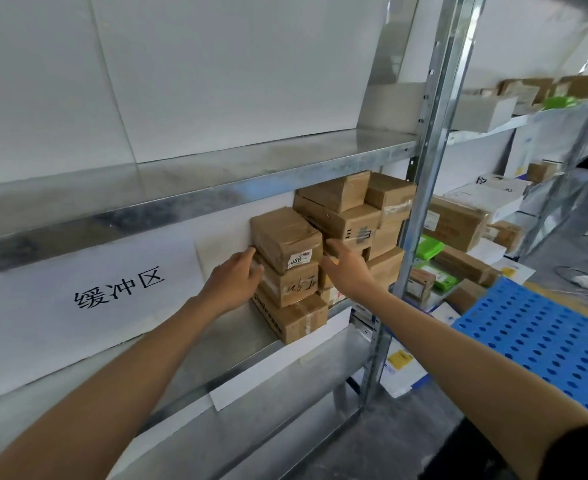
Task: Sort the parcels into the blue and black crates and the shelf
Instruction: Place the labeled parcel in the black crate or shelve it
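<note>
Left hand (232, 279) and right hand (347, 269) flank the parcel stack (287, 284) at the shelf's (216, 348) right end, fingers (249, 255) straight, clasping nothing; press evenly to square it.

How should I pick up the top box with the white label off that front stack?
Take the top box by its left and right faces, coming from the front. It sits skewed atop the stack, left face clear; neighbouring boxes crowd its right.

Black sleeve (585, 452), bare forearms (112, 393)
</note>
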